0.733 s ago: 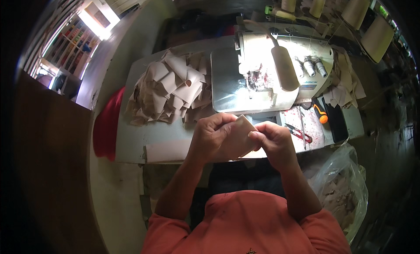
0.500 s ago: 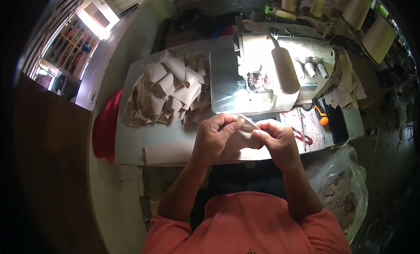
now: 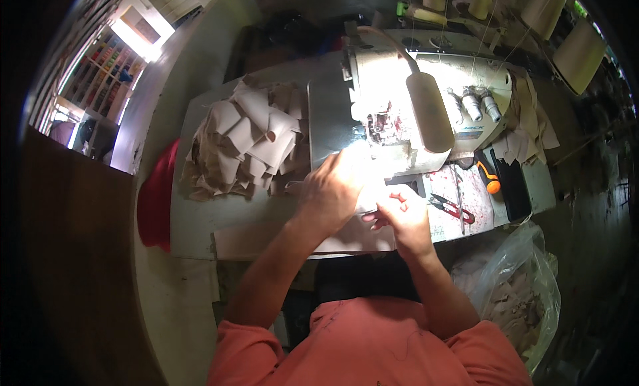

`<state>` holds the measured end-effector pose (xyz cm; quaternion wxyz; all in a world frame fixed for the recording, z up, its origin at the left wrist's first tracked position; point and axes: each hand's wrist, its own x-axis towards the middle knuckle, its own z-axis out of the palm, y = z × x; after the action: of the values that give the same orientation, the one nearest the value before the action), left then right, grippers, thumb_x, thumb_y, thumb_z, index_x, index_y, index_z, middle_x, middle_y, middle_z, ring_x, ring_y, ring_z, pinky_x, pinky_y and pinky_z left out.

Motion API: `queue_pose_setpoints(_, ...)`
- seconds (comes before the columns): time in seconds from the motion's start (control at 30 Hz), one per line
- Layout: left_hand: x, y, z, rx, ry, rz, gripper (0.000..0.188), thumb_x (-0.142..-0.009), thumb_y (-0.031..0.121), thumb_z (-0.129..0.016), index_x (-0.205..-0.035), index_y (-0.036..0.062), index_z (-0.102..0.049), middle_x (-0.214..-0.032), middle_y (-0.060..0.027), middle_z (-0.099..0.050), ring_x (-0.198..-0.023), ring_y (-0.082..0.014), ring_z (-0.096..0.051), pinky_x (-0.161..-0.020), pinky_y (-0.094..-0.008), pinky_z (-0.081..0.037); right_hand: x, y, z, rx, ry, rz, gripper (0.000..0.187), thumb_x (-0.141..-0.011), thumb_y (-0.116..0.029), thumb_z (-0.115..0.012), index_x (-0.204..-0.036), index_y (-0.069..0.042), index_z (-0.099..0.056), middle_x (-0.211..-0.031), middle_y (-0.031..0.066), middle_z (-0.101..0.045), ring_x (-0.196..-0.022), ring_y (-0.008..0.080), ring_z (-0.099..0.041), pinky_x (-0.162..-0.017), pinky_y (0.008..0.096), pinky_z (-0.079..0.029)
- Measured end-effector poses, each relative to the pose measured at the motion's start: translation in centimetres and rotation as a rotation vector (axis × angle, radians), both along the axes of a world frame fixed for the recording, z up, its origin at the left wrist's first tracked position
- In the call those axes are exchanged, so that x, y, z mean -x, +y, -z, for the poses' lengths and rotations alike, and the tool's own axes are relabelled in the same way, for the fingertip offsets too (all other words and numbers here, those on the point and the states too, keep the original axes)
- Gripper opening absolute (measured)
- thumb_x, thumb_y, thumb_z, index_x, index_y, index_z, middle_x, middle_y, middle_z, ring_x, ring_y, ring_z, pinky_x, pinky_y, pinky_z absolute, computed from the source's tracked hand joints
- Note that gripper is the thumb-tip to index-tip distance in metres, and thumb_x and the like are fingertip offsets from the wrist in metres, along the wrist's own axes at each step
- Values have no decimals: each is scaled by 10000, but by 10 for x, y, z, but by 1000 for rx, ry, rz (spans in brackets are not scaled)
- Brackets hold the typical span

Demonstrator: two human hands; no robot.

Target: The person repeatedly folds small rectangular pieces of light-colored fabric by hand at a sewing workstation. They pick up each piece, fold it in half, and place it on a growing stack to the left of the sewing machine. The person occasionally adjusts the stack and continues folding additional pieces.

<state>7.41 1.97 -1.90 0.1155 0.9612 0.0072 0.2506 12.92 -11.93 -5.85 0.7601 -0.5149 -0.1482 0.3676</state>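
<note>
A small piece of pale fabric [image 3: 367,202] lies between my hands in front of the sewing machine [image 3: 476,132], partly washed out by the lamp's glare. My left hand [image 3: 331,194] is closed on its left side, back of the hand up, with fingertips lost in the bright light near the needle area [image 3: 385,128]. At the near right side, my right hand [image 3: 406,218] pinches the fabric with curled fingers. A heap of cut beige fabric pieces [image 3: 243,136] sits to the left of the machine.
Red-handled thread snips [image 3: 452,209], an orange-and-black tool [image 3: 491,181] and a dark phone-like slab [image 3: 511,186] lie on the right. A lamp head [image 3: 429,113] hangs over the machine. Thread cones [image 3: 579,56] stand far right. A clear plastic bag of scraps [image 3: 526,293] is below the table's right edge.
Both hands have carried the fabric piece from the table's front toward the needle area. My left hand has turned back-up and reached farther forward; the right has shifted slightly left.
</note>
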Motion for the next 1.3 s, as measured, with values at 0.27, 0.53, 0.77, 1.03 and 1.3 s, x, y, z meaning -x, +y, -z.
queue_pose_setpoints(0.27, -17, 10, -6, 298, 94, -66, 111, -698, 70, -513, -806, 45, -531, -755, -103, -507, -737, -274, -536, -637, -351, -447, -1, 7, -4, -8, -110, 46, 190, -821, -52, -481, -991, 22, -518, -829, 81, -587, -659, 116, -574, -544, 202, -441)
queue_pose_setpoints(0.53, -27, 17, -10, 198, -30, 18, 105, -678, 16, -512, -780, 9, -536, -758, -114, -518, -705, -264, -532, -625, -344, -434, -9, 16, -7, 18, -169, 67, 190, -815, -23, -478, -983, 50, -529, -818, 114, -590, -663, 144, -588, -562, 218, -458)
queue_pose_setpoints(0.77, -12, 21, 9, 149, -29, 38, 237, -661, -13, -512, -897, -10, -528, -948, -166, -536, -883, -289, -539, -749, -352, -446, -12, 19, -9, 71, -222, 60, 192, -828, -26, -455, -994, 41, -523, -784, 122, -602, -661, 140, -583, -567, 214, -454)
queue_pose_setpoints(1.03, -51, 81, 12, -144, 250, -157, 244, -698, 32, -495, -933, 58, -555, -885, -153, -572, -778, -266, -570, -706, -350, -457, -10, -27, 23, 119, -164, 165, 189, -847, -56, -427, -996, 36, -497, -742, 94, -593, -634, 100, -558, -553, 186, -431)
queue_pose_setpoints(1.3, -18, 142, -28, -210, -166, -417, 239, -702, 88, -499, -933, 65, -556, -1044, -82, -507, -967, -305, -442, -871, -385, -332, -10, -37, 63, 97, -371, 200, 142, -834, -18, -435, -933, 46, -515, -688, 78, -575, -588, 93, -533, -541, 203, -436)
